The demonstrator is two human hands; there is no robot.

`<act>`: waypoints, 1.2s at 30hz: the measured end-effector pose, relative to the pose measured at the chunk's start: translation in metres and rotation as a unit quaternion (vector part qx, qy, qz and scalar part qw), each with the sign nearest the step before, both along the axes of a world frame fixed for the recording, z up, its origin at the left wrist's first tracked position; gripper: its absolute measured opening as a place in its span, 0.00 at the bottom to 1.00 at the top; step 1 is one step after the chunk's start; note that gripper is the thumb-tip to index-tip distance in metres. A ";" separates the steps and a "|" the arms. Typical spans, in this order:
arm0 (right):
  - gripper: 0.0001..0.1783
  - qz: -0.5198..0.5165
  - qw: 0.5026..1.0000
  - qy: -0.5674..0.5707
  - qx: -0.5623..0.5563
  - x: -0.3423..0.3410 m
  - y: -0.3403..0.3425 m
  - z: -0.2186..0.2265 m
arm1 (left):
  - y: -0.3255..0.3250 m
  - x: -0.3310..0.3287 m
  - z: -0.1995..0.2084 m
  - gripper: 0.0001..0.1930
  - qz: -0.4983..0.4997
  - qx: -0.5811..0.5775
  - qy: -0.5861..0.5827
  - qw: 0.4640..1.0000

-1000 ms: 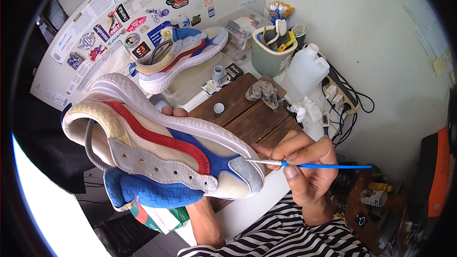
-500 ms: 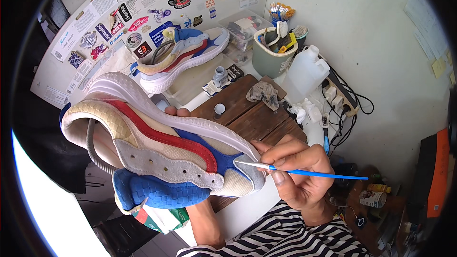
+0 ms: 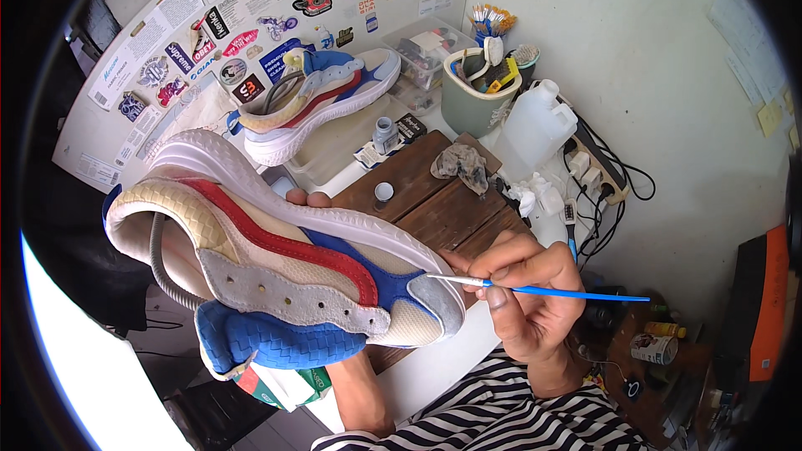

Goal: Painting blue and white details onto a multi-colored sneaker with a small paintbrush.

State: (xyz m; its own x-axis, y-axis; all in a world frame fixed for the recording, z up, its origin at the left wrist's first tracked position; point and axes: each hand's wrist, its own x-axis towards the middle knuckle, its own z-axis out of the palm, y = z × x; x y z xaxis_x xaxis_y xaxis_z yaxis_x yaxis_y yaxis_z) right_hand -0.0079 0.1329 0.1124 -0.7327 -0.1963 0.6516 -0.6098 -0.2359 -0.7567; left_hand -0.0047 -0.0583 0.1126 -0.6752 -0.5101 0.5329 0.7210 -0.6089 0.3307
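A sneaker (image 3: 309, 242) in white, cream, red, blue and grey lies tilted on its side in the air. It has no laces, and a ribbed grey tube (image 3: 167, 271) curves inside its opening. My left hand (image 3: 309, 198) supports it from behind; two fingertips show over the sole edge, and the rest is hidden. In my right hand (image 3: 535, 301), a thin blue paintbrush (image 3: 576, 293) is pinched between thumb and fingers. Its pale tip is at the grey toe panel, by the sole edge; contact is hard to tell.
The matching sneaker (image 3: 326, 100) rests on a clear plastic box (image 3: 334, 146). Nearby are an uncapped small bottle (image 3: 385, 135), a white cap (image 3: 383, 192) on a wooden board (image 3: 426, 171), a stained cloth (image 3: 461, 169), a brush bucket (image 3: 478, 104), a white jug (image 3: 535, 129) and a power strip (image 3: 614, 188).
The brush tip has shifted slightly up and right along the toe panel toward the sole edge, my right fingers moving with it. The held sneaker has barely moved.
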 end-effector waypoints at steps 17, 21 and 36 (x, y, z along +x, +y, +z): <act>0.07 0.118 0.984 -0.096 -0.094 -0.009 0.001 0.001 | -0.015 0.000 -0.032 0.32 -0.185 0.191 -0.145 0.953; 0.07 0.108 0.988 -0.085 -0.067 -0.009 0.004 0.000 | -0.014 0.002 -0.030 0.34 -0.173 0.195 -0.211 0.942; 0.07 0.121 0.990 -0.067 -0.038 -0.012 0.008 0.001 | -0.016 0.000 -0.031 0.36 -0.265 0.233 -0.125 0.927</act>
State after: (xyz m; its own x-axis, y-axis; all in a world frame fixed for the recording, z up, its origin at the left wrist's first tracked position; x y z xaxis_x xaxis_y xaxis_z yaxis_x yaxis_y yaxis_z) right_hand -0.0197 0.1410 0.1134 -0.7515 -0.3297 0.5714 -0.4241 -0.4220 -0.8013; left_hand -0.0052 -0.0744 0.0821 -0.9693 -0.2080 0.1314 0.2171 -0.9744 0.0590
